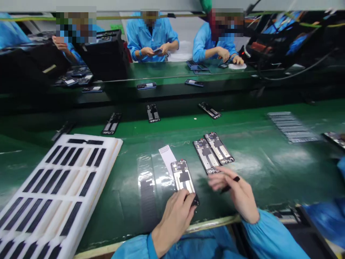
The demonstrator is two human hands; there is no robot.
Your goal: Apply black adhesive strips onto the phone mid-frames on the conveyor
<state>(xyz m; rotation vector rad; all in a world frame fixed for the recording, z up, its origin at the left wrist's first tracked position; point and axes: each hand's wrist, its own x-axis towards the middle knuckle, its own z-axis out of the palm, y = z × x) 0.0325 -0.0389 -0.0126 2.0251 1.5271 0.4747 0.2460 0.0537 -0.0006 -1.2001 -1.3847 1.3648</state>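
Note:
My left hand (175, 216) is at the lower end of an opened phone body (184, 176), its fingers bent over that edge. The phone lies face up on the green mat, with silver plates and dark parts showing. My right hand (235, 190), somewhat blurred, is closed around a black stick-like tool (228, 187) whose exact kind I cannot make out. Just beyond its fingertips lie two similar phone bodies, a nearer one (206, 156) and a farther one (219, 148), side by side. A white strip with dots (167, 156) lies partly behind the phone at my left hand.
A white foam tray (88, 172) with rows of black strips stands at left. Clear tape (147, 169) lies on the mat. Several phone bodies lie along the line beyond, one at the middle (153, 113). A stack of clear strips (292, 126) is at right. Co-workers in blue sit opposite.

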